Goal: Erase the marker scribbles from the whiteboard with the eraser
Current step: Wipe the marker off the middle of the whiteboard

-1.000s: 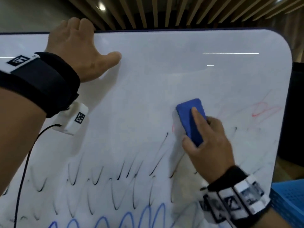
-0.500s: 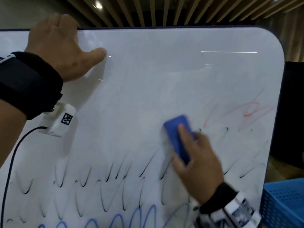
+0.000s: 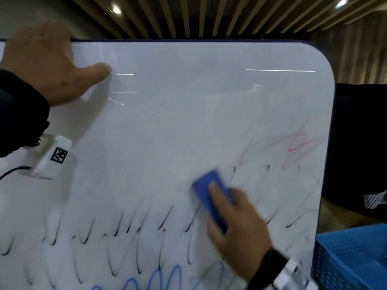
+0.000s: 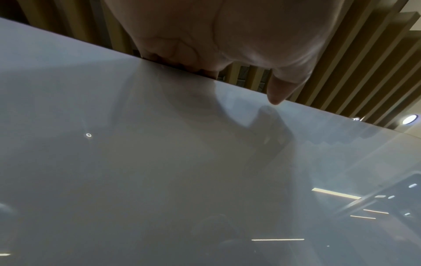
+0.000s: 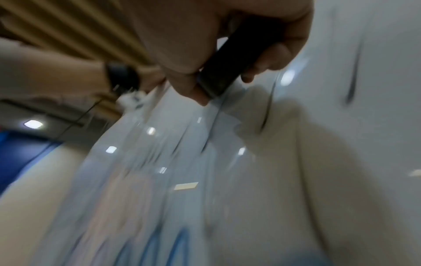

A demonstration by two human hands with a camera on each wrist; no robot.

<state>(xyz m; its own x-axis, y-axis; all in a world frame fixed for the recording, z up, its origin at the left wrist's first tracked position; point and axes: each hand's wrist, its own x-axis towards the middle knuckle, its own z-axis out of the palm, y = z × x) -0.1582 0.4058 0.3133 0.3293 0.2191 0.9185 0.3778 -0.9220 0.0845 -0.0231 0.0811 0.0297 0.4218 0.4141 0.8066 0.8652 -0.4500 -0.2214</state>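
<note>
The whiteboard (image 3: 188, 114) stands upright and fills the head view. Black zigzag scribbles (image 3: 117, 248) run across its lower part, blue loops (image 3: 163, 277) lie beneath them, and faint red scribbles (image 3: 297, 143) sit at the right. My right hand (image 3: 236, 233) grips the blue eraser (image 3: 211, 195) and presses it flat on the board, low and right of centre; the right wrist view shows the eraser (image 5: 230, 66) dark between thumb and fingers. My left hand (image 3: 48, 65) holds the board's top edge at the upper left, fingers hooked over it (image 4: 182, 64), thumb on the front.
A blue perforated plastic basket (image 3: 351, 258) sits at the lower right, beside the board's right edge. A dark object (image 3: 360, 147) lies behind that edge. A wooden slatted ceiling (image 3: 209, 15) is above. A black cable (image 3: 12, 171) hangs from my left wrist camera.
My right hand has slid the eraser down and a little leftward across the board, wiping black strokes in the middle. The left hand stays on the top edge.
</note>
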